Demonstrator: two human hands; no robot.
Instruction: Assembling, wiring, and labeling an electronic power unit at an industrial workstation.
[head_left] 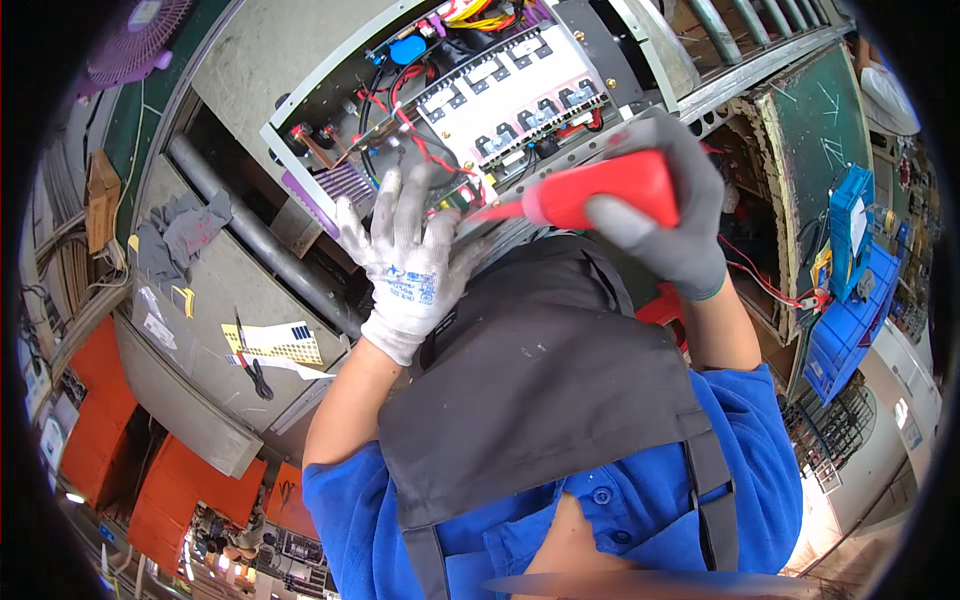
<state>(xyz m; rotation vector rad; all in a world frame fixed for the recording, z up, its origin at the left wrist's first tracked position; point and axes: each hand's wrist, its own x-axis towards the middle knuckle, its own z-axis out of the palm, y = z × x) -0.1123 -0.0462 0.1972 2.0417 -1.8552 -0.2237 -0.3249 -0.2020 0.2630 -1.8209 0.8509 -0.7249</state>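
My right hand (680, 205), in a grey glove, is closed round a red squeeze bottle (610, 190) with a long tapered nozzle. The bottle lies nearly level, and its tip points left to the near edge of an open metal chassis (330, 95). My left hand (405, 260), in a whitish glove, rests at that edge with its fingers spread, close to the nozzle tip. Inside the chassis sit a white board (515, 85) with several black components, red wires (430, 150) and a blue disc-shaped part (408, 50). Whether the tip touches anything is too small to tell.
On the bench at left lie a grey rag (185, 235), yellow-and-white label sheets (280, 345) and dark-handled pliers (257, 380). A purple fan (135, 45) stands at the far left. Blue bins (850, 320) are at the right, near a worn green panel (820, 125).
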